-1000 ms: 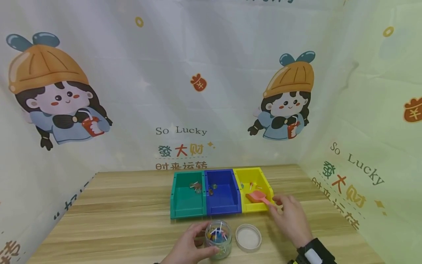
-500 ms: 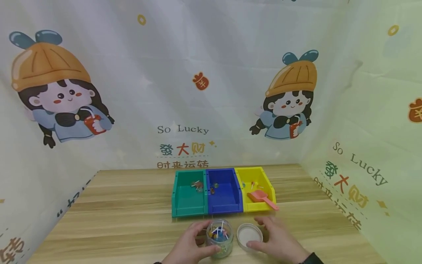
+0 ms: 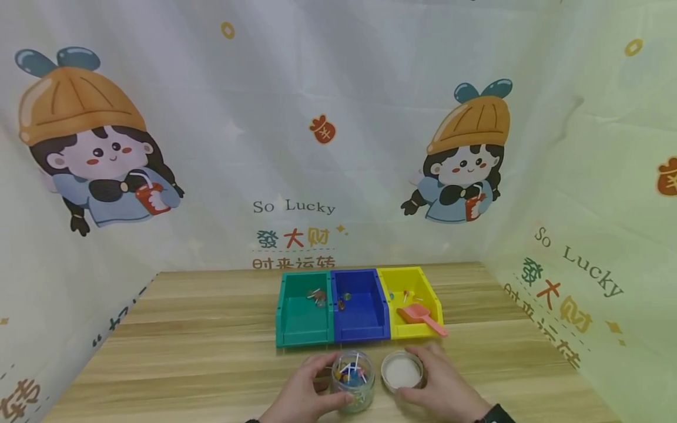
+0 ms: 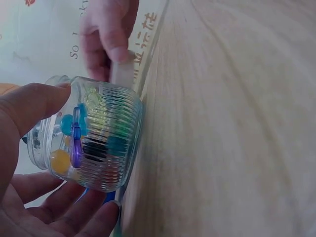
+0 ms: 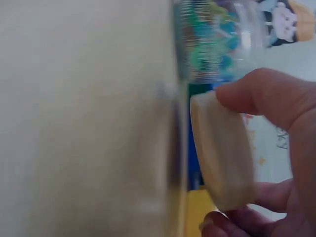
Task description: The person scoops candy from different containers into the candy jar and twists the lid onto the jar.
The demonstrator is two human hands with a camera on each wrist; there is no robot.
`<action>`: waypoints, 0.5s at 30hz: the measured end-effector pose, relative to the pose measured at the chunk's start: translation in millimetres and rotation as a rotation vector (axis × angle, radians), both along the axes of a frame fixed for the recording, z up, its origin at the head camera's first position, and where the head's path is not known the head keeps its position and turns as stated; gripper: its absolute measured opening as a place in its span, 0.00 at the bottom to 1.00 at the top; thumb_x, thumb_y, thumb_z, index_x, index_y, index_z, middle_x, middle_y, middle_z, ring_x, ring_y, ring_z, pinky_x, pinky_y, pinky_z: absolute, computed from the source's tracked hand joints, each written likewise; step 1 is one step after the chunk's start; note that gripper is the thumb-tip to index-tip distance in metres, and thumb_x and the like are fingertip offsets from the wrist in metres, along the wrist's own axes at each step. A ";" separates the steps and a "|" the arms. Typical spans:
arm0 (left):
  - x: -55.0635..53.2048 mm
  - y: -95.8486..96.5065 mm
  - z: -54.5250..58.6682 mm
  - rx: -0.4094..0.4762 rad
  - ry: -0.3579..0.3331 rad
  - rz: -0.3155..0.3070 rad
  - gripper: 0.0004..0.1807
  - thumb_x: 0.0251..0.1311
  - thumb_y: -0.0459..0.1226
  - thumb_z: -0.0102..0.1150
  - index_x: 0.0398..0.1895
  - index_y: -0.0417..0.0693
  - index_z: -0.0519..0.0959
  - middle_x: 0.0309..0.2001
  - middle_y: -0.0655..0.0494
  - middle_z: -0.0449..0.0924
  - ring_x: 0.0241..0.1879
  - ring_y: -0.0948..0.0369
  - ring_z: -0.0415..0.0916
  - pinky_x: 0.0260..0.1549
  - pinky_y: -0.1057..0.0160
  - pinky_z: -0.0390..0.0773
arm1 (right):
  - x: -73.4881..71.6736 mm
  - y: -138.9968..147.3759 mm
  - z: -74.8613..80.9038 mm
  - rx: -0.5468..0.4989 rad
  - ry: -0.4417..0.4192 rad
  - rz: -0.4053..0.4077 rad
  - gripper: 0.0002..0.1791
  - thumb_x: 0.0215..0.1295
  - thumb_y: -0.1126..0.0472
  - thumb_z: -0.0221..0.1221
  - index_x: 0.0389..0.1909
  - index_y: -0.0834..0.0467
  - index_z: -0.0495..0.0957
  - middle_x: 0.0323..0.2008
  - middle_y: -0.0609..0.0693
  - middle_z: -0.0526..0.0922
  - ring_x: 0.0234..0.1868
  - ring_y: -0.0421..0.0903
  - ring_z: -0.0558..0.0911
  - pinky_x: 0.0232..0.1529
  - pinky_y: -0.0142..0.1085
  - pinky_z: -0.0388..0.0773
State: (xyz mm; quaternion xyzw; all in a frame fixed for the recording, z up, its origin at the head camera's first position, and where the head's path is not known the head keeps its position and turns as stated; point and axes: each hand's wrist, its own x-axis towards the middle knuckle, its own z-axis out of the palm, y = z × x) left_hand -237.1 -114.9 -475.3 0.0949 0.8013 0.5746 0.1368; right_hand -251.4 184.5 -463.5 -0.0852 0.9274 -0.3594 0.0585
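A ribbed clear glass jar [image 3: 354, 402] stands on the table with its mouth uncovered. Colourful small pieces and white sticks show inside it. My left hand [image 3: 309, 390] holds the jar from the left, thumb on the near side and fingers round the far side, as the left wrist view also shows. Just right of the jar, my right hand [image 3: 441, 385] grips a pale round lid [image 5: 227, 153] by its edge between thumb and fingers. The lid is tilted and seems raised off the table in the right wrist view.
Behind the hands, green [image 3: 304, 338], blue [image 3: 362, 333] and yellow [image 3: 431, 291] bins stand side by side, each with a few small items. A pink scoop [image 3: 420, 314] lies in the yellow bin, its handle over the front edge. Printed curtains [image 3: 211, 176] enclose the wooden table [image 3: 185, 341].
My right hand has left the scoop handle, come down to the lid and taken hold of it. The lid has tilted up slightly. My left hand stays on the jar.
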 end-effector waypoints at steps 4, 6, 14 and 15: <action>-0.5 -0.2 -0.7 -0.001 0.014 -0.008 0.44 0.61 0.43 0.83 0.78 0.43 0.74 0.70 0.45 0.75 0.67 0.46 0.78 0.65 0.44 0.85 | -0.9 -2.0 12.1 -0.123 0.068 -0.012 0.47 0.55 0.52 0.83 0.76 0.59 0.76 0.63 0.56 0.72 0.57 0.52 0.77 0.62 0.54 0.82; -0.8 -0.1 -0.8 -0.003 0.018 -0.011 0.44 0.61 0.43 0.83 0.78 0.43 0.74 0.70 0.46 0.75 0.68 0.46 0.78 0.65 0.44 0.85 | -1.8 -2.9 17.8 -0.148 0.112 -0.003 0.47 0.55 0.53 0.82 0.76 0.60 0.76 0.62 0.55 0.72 0.58 0.52 0.78 0.63 0.54 0.82; -0.9 1.6 -0.1 0.014 -0.016 -0.006 0.43 0.61 0.42 0.83 0.78 0.44 0.74 0.71 0.45 0.75 0.69 0.45 0.78 0.65 0.44 0.85 | -6.8 -11.0 33.9 -0.196 0.174 0.085 0.46 0.55 0.52 0.81 0.76 0.57 0.77 0.57 0.52 0.73 0.58 0.49 0.74 0.61 0.41 0.77; -0.8 1.9 0.1 0.013 -0.018 -0.004 0.43 0.61 0.42 0.83 0.78 0.44 0.74 0.71 0.45 0.75 0.69 0.45 0.78 0.65 0.44 0.85 | -7.4 -12.4 35.4 -0.194 0.180 0.096 0.46 0.55 0.52 0.80 0.77 0.55 0.77 0.59 0.53 0.74 0.58 0.50 0.74 0.59 0.41 0.77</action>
